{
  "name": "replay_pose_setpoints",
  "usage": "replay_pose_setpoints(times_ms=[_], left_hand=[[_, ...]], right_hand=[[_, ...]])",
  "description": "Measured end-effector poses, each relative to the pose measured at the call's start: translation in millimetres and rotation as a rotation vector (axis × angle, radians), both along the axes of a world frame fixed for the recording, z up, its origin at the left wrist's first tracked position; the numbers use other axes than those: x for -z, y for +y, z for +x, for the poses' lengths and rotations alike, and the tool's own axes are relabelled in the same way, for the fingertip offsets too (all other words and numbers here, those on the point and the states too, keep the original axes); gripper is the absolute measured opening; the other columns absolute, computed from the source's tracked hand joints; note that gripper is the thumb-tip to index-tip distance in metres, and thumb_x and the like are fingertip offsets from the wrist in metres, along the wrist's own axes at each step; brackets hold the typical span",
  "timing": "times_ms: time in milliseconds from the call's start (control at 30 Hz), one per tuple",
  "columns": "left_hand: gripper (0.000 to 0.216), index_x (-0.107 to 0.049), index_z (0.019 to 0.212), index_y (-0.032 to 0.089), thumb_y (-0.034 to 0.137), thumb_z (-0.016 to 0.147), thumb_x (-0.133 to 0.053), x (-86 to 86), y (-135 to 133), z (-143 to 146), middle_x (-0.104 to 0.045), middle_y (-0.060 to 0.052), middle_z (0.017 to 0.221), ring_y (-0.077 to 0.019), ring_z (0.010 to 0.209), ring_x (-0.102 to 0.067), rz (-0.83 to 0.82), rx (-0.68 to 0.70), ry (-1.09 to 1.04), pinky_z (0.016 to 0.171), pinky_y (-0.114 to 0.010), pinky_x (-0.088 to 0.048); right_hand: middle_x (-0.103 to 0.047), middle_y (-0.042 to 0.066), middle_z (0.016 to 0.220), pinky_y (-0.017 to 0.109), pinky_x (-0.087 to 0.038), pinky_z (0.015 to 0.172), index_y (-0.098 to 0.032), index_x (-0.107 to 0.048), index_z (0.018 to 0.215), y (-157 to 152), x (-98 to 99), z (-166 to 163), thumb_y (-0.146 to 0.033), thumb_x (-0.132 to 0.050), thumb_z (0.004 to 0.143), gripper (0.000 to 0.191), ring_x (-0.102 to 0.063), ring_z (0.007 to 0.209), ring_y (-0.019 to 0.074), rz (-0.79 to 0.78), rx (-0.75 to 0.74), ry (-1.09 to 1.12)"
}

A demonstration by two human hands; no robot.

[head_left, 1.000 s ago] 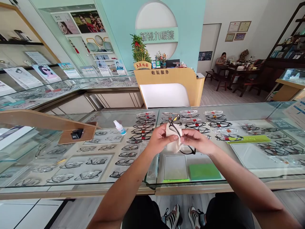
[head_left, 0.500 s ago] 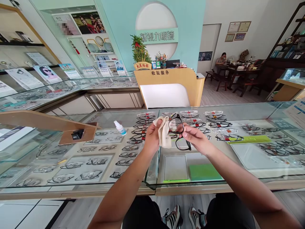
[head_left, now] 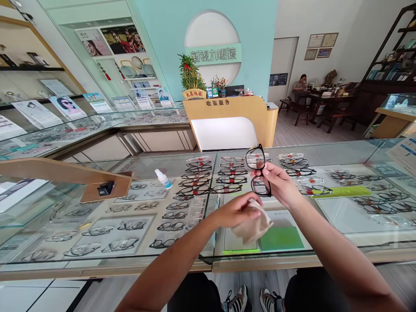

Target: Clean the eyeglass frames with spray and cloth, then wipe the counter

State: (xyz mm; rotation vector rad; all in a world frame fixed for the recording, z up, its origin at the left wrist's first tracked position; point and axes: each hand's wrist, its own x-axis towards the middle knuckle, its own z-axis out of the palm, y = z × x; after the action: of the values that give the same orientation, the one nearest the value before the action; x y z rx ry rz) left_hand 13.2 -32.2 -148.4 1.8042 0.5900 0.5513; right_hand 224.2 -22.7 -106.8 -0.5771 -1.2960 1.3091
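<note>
A pair of black-framed eyeglasses [head_left: 261, 170] is held up on end above the glass counter, one lens over the other. My right hand [head_left: 280, 182] pinches it around the bridge, fingers closed. Just below and to the left, my left hand [head_left: 238, 211] grips a beige cleaning cloth [head_left: 252, 226] that hangs loosely from the fingers and looks slightly blurred. The cloth is apart from the upper lens; whether the left fingertips touch the lower rim I cannot tell.
A white spray bottle [head_left: 163, 179] stands on the glass counter [head_left: 208, 259] to the left, near a wooden ledge [head_left: 107, 186]. Rows of eyeglasses [head_left: 195, 182] lie under the glass. Beyond are a wooden reception desk [head_left: 268, 125] and a seated person [head_left: 300, 86].
My left hand and the cloth have come away from the upper lens, moving down and right. My right hand has shifted the eyeglasses right and slightly up, turning them more upright.
</note>
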Motion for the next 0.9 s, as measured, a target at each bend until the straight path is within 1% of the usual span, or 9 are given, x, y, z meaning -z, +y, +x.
replay_pose_setpoints(times_ms=[67, 167, 233, 300, 400, 500, 567, 700, 900], left_hand=[[0.040, -0.073, 0.122, 0.025, 0.051, 0.092, -0.079, 4.3, -1.3, 4.9, -0.076, -0.008, 0.105, -0.0251, 0.095, -0.069, 0.303, -0.038, 0.042, 0.085, -0.037, -0.053], [0.017, -0.075, 0.104, 0.026, 0.037, 0.091, -0.078, 4.0, 3.6, 2.5, -0.078, -0.010, 0.106, -0.0295, 0.104, -0.069, 0.692, -0.319, -0.068, 0.100, -0.045, -0.049], [0.006, -0.072, 0.093, 0.026, 0.030, 0.096, -0.069, -0.7, 9.1, -5.3, -0.077, -0.008, 0.095, -0.0275, 0.096, -0.068, 0.794, -0.533, -0.159, 0.096, -0.045, -0.049], [0.013, -0.069, 0.087, 0.026, 0.027, 0.099, -0.063, -6.3, 14.1, -14.3, -0.075, -0.007, 0.093, -0.0266, 0.094, -0.068, 0.860, -0.733, -0.231, 0.093, -0.044, -0.050], [0.006, -0.069, 0.101, 0.026, 0.025, 0.096, -0.066, -11.3, 18.7, -23.3, -0.076, -0.009, 0.112, -0.0278, 0.109, -0.069, 0.984, -0.896, -0.295, 0.101, -0.046, -0.052], [0.047, -0.062, 0.132, 0.026, 0.028, 0.088, -0.077, -11.5, 20.7, -24.7, -0.071, -0.013, 0.136, -0.0313, 0.128, -0.067, 1.126, -0.880, -0.278, 0.110, -0.051, -0.053], [0.065, -0.055, 0.146, 0.026, 0.031, 0.086, -0.079, -10.8, 21.7, -23.5, -0.069, -0.014, 0.144, -0.0327, 0.134, -0.065, 1.215, -0.821, -0.227, 0.114, -0.054, -0.053], [0.077, -0.049, 0.158, 0.026, 0.031, 0.087, -0.077, -10.4, 23.0, -21.3, -0.071, -0.013, 0.149, -0.0321, 0.137, -0.064, 1.289, -0.725, -0.169, 0.116, -0.053, -0.052], [0.083, -0.052, 0.159, 0.025, 0.041, 0.084, -0.084, -9.0, 23.1, -22.3, -0.074, -0.013, 0.142, -0.0317, 0.128, -0.070, 1.305, -0.713, -0.128, 0.111, -0.050, -0.055]], right_hand=[[-0.072, 0.004, 0.096, 0.038, -0.054, 0.093, -0.026, -0.067, 0.092, 0.5, -1.1, 0.4, -0.058, -0.083, 0.092, 0.036, -0.069, 0.100, 0.0234, 0.001, -0.016, 0.000], [-0.076, 0.006, 0.097, 0.040, -0.055, 0.092, -0.026, -0.065, 0.092, 1.1, -3.3, 2.2, -0.060, -0.079, 0.095, 0.037, -0.071, 0.098, 0.0246, 0.009, -0.022, -0.017], [-0.077, 0.006, 0.096, 0.041, -0.054, 0.093, -0.025, -0.064, 0.090, 0.9, -5.0, 4.0, -0.060, -0.076, 0.097, 0.038, -0.072, 0.098, 0.0256, 0.033, -0.032, -0.051], [-0.079, 0.006, 0.092, 0.040, -0.052, 0.094, -0.025, -0.064, 0.089, -0.1, -6.9, 5.8, -0.059, -0.075, 0.099, 0.037, -0.073, 0.096, 0.0257, 0.064, -0.061, -0.114], [-0.080, 0.006, 0.088, 0.039, -0.051, 0.091, -0.023, -0.065, 0.087, -2.5, -9.3, 7.7, -0.058, -0.072, 0.102, 0.038, -0.072, 0.092, 0.0245, 0.093, -0.115, -0.257], [-0.081, 0.006, 0.086, 0.036, -0.049, 0.084, -0.023, -0.064, 0.084, -4.1, -9.9, 8.7, -0.055, -0.070, 0.104, 0.038, -0.069, 0.085, 0.0218, 0.100, -0.169, -0.367], [-0.082, 0.005, 0.086, 0.034, -0.048, 0.081, -0.023, -0.064, 0.084, -4.0, -9.0, 9.1, -0.052, -0.069, 0.105, 0.036, -0.067, 0.081, 0.0201, 0.104, -0.205, -0.404], [-0.082, 0.002, 0.087, 0.033, -0.047, 0.080, -0.023, -0.065, 0.085, -1.8, -6.8, 10.2, -0.047, -0.067, 0.106, 0.032, -0.069, 0.083, 0.0195, 0.109, -0.250, -0.428], [-0.081, 0.001, 0.082, 0.034, -0.046, 0.078, -0.023, -0.064, 0.082, -0.7, -10.3, 11.9, -0.051, -0.070, 0.104, 0.035, -0.066, 0.077, 0.0186, 0.086, -0.275, -0.472]])
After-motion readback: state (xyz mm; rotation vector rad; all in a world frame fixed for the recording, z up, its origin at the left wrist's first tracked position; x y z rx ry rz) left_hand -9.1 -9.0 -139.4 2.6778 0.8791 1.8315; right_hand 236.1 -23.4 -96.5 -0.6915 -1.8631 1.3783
